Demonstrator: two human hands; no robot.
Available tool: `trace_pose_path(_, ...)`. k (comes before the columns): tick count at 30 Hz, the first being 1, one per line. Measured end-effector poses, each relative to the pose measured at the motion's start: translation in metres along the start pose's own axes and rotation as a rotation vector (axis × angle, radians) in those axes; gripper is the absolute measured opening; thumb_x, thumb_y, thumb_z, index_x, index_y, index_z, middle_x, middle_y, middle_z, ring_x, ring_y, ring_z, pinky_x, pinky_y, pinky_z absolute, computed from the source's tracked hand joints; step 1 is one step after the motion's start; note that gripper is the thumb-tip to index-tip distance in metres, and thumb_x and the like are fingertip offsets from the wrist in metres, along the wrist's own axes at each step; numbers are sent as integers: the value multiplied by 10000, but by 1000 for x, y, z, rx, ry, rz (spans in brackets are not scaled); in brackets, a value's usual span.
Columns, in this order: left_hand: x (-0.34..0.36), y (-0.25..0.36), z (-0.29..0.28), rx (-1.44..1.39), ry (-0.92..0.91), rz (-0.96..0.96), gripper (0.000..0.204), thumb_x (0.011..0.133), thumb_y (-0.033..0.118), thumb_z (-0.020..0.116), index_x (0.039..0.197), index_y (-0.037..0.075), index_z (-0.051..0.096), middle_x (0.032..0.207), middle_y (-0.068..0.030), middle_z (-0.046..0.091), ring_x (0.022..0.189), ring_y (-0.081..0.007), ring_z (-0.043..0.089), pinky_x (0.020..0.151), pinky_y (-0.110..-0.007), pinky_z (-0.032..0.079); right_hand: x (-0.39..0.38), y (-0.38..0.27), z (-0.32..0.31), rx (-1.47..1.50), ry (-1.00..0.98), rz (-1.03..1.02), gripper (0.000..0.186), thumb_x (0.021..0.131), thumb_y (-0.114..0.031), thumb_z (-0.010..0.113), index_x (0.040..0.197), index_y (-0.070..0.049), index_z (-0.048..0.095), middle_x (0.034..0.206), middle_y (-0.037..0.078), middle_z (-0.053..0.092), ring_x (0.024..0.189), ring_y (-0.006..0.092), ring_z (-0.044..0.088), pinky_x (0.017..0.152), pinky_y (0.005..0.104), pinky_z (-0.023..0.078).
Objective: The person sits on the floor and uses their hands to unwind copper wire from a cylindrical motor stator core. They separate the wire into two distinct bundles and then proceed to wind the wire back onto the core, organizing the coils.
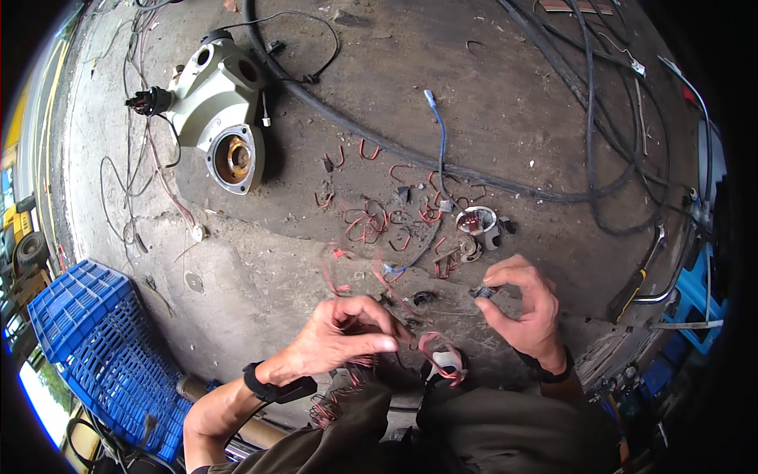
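My left hand (357, 330) is closed, thumb laid along the curled fingers. A thin red wire (330, 275), smeared by motion, runs out from it over the ground. To the right, my right hand (527, 304) pinches a small dark piece (483, 292) between thumb and fingertips; its kind is too small to tell. Between and below the hands a loop of pink-red wire (440, 345) hangs over a pale, rounded object (447, 363). Short red wire pieces (371, 221) lie scattered beyond my hands, beside a round white-rimmed part (477, 220) with red wires in it.
A pale metal housing (217, 99) with round openings stands at the far left. Thick black cable (355, 130) curves across the ground. A blue plastic crate (110, 347) sits at the left, a yellow-and-black-handled tool (628, 296) at the right. A blue-ended cable (440, 134) lies ahead.
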State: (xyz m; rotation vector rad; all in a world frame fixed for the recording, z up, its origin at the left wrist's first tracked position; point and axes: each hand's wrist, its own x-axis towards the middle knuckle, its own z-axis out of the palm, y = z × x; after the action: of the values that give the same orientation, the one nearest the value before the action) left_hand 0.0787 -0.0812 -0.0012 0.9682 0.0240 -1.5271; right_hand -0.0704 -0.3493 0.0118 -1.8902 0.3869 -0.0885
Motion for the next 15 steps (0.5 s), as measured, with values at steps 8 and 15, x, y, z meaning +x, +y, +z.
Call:
trace_pose_path(8, 3, 1, -9, 16, 347, 161, 198, 1077, 194, 573, 1111, 1, 544, 963, -179, 676, 894, -289, 740, 893, -535, 635, 7, 0, -12, -312, 82, -96, 324, 717, 33, 855, 987, -58, 700, 949, 85, 667, 814, 244, 675, 699, 349, 547)
trace_pose_path(15, 11, 3, -5, -92, 544, 119, 326, 1085, 288, 563, 1079, -36, 603, 868, -150, 690, 788, -292, 758, 763, -439, 663, 13, -4, -1, -256, 87, -45, 274, 749, 32, 826, 990, -49, 726, 982, 91, 651, 897, 253, 667, 759, 351, 544)
